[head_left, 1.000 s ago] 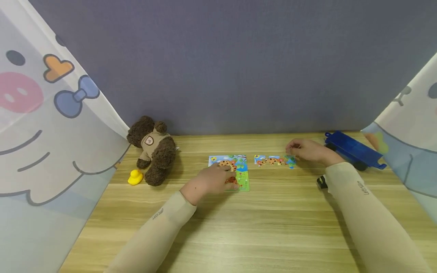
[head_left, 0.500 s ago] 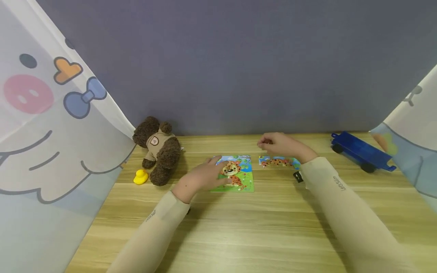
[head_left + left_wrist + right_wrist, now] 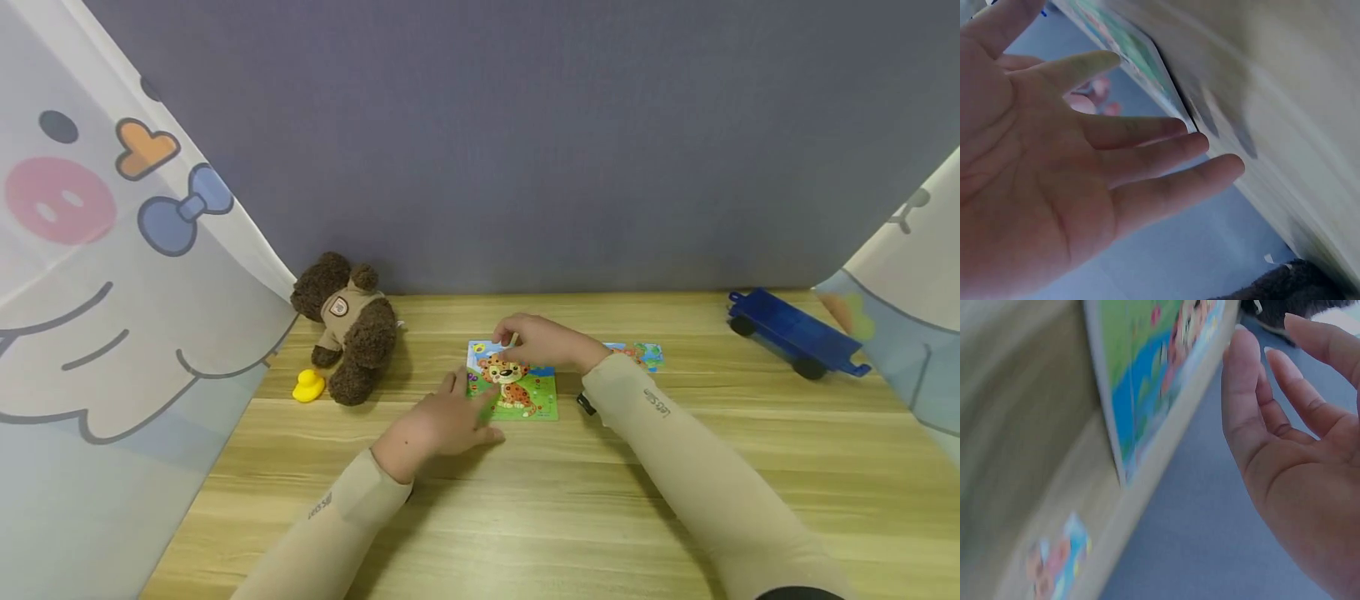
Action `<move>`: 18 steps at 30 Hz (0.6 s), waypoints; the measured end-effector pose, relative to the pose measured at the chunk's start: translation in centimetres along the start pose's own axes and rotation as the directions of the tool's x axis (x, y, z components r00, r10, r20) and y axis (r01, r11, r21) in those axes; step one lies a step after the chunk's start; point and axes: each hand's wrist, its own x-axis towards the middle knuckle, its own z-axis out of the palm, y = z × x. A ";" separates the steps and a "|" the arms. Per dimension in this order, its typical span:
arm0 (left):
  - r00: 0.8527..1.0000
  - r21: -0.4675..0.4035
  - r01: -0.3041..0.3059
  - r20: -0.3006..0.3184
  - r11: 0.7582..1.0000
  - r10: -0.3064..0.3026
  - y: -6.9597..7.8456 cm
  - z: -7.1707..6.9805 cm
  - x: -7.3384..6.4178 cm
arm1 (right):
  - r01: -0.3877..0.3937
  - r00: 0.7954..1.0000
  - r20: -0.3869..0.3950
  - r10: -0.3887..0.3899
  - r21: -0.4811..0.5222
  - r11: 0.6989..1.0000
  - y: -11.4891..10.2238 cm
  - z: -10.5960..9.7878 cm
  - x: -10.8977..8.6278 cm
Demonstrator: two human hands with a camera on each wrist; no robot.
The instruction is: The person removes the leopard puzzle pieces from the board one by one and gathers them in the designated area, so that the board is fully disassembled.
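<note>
A jigsaw board [image 3: 543,406] with a spotted leopard cub on green and blue lies on the wooden table. My left hand [image 3: 442,419] is at its lower left corner, fingers straight and spread, holding nothing. In the left wrist view the left palm [image 3: 1041,169] faces the camera. Over the top part of the board hovers my right hand [image 3: 542,343], its fingers loosely bent. The right wrist view shows that hand [image 3: 1310,462] with nothing between thumb and fingers. Loose puzzle pieces [image 3: 651,357] lie right of the board, partly hidden by the right forearm.
A brown teddy bear [image 3: 348,329] in a tan shirt lies at the left, beside a yellow rubber duck [image 3: 308,386]. A blue toy trailer [image 3: 795,332] stands at the back right. Behind the table rises a grey wall [image 3: 480,150], with printed curtains [image 3: 90,333] at both sides.
My right hand has come left from the loose pieces to above the board. My left hand has drawn back from the picture to the board's lower left corner.
</note>
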 end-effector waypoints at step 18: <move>0.999 0.094 0.035 -0.038 0.995 -0.032 0.9 0.4 0.8 | -0.037 0.998 0.054 0.041 -0.064 0.997 -0.3 3.1 2.8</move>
